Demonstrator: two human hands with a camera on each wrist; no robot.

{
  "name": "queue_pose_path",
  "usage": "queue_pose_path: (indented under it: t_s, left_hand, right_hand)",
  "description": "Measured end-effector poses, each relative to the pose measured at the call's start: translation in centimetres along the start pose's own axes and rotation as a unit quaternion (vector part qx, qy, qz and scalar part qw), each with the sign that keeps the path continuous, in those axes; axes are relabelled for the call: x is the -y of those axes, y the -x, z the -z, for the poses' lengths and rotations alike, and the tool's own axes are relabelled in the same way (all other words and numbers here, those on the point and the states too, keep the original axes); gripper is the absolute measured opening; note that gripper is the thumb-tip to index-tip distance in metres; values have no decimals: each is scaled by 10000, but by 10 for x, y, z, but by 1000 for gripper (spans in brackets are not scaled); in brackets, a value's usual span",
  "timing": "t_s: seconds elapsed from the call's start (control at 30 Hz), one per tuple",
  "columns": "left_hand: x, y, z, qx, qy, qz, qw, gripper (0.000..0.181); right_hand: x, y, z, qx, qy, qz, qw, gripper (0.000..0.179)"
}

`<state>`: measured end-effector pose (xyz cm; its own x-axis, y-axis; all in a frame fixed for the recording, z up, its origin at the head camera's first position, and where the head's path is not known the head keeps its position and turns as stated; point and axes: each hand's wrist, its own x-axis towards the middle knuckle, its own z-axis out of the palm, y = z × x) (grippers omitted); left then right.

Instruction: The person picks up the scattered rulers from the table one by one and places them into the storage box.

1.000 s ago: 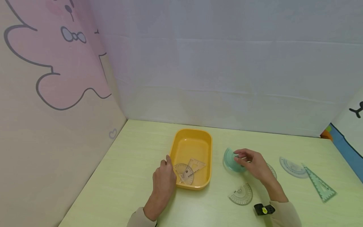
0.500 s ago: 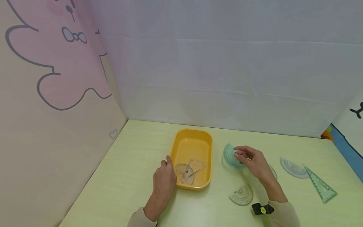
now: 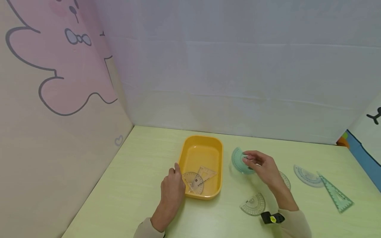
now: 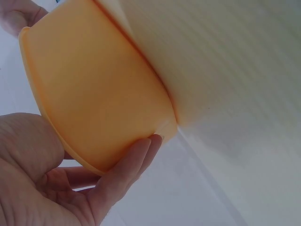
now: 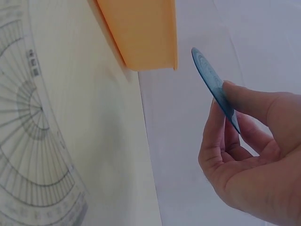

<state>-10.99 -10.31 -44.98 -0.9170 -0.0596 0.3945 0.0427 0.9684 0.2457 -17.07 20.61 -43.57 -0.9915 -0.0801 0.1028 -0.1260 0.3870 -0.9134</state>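
My right hand (image 3: 266,167) pinches a green translucent protractor (image 3: 239,161) between thumb and fingers, to the right of the yellow tray (image 3: 205,139). In the right wrist view the green protractor (image 5: 207,70) is seen nearly edge-on, raised above the table. My left hand (image 3: 173,186) grips the tray's near left side. The left wrist view shows that hand (image 4: 56,183) with its thumb at the rim and fingertips against the outer wall of the tray (image 4: 99,84). Inside the tray lie a clear protractor (image 3: 194,180) and a clear set square (image 3: 209,173), overlapping.
A clear protractor (image 3: 254,205) lies in front of my right arm, another protractor (image 3: 285,180) partly behind that wrist. Farther right lie a bluish protractor (image 3: 308,177) and a green set square (image 3: 336,193). A white curtain-like sheet (image 3: 238,82) stands behind the table.
My right hand has risen and shifted slightly left with the green protractor, toward the tray. The left hand and the tray have stayed in place.
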Motion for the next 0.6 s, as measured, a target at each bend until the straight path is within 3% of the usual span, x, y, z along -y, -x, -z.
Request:
queue_pose_path:
  t_s: [0.6]
  left_hand:
    - [0,0,-1,-10,-3,1,10000,39]
  right_hand:
    - [16,-4,-22,31,-325,-27,9995,34]
